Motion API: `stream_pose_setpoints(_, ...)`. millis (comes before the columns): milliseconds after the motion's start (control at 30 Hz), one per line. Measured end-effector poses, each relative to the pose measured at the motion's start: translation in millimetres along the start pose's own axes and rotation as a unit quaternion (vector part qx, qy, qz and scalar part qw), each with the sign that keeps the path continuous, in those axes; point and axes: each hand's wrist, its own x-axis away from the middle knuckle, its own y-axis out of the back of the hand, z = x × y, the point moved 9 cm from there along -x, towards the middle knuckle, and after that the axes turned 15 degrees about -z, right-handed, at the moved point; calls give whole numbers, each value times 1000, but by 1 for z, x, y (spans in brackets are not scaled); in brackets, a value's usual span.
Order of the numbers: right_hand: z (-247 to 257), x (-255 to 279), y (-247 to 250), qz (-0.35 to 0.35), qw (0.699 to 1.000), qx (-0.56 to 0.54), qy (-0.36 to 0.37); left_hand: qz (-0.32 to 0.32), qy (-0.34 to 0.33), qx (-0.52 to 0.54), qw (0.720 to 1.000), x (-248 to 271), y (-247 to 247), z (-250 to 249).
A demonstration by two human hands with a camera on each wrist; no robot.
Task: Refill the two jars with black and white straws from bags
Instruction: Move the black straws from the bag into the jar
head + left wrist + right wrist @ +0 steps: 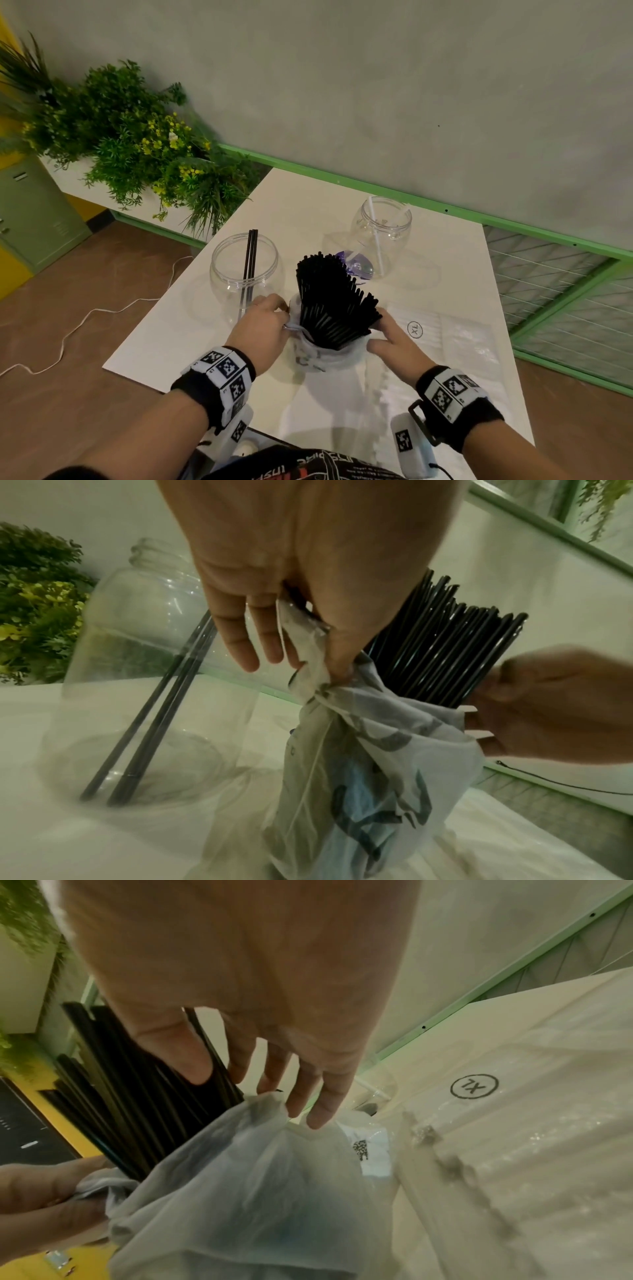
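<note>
Left hand (pixel 265 322), at 6 o'clock, pinches the thin bag (pixel 325 353); right hand (pixel 390 337), fingers loosely spread, steadies the black straws (pixel 334 298). Left jar (pixel 245 270) stands at 10 o'clock. Risk: loose fanned bundle may spill sideways.

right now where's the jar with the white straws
In the head view the white-straw jar stands at the table's far right, beyond the black straws both hands hold, right of the other jar.
</note>
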Motion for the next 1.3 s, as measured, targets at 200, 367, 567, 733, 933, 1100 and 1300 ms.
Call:
stream_pose_setpoints(200, 14, 0, -6, -20, 980, 147, 130, 51, 36, 116, 991, -7, 1, -7)
stream_pose_setpoints(367, 26, -18, -13, -45, 989, 89, 111, 114, 255, 273, 921, 0, -19, 23)
stream_pose_setpoints(567, 28, -21, -21, -3, 997, 31, 63, 218, 360, 384, 822, 17, -41, 6)
stream_pose_setpoints(733, 20, -16, -21, -16, 998, 32, 42, 219, 364, 380, 822, 24, -33, 6)
stream_pose_setpoints(933, 7, -19, -26, -62, 995, 82, 19, 197, 420, 420, 780, 22, -28, 12)
stream_pose_setpoints(1100, 8, -13, -32, -75, 990, 111, 37, 195, 491, 382, 758, 31, -35, 14)
stream_pose_setpoints(1300, 3, -9, -38, -8, 995, 94, -6, 265, 448, 393, 758, 36, -24, 5)
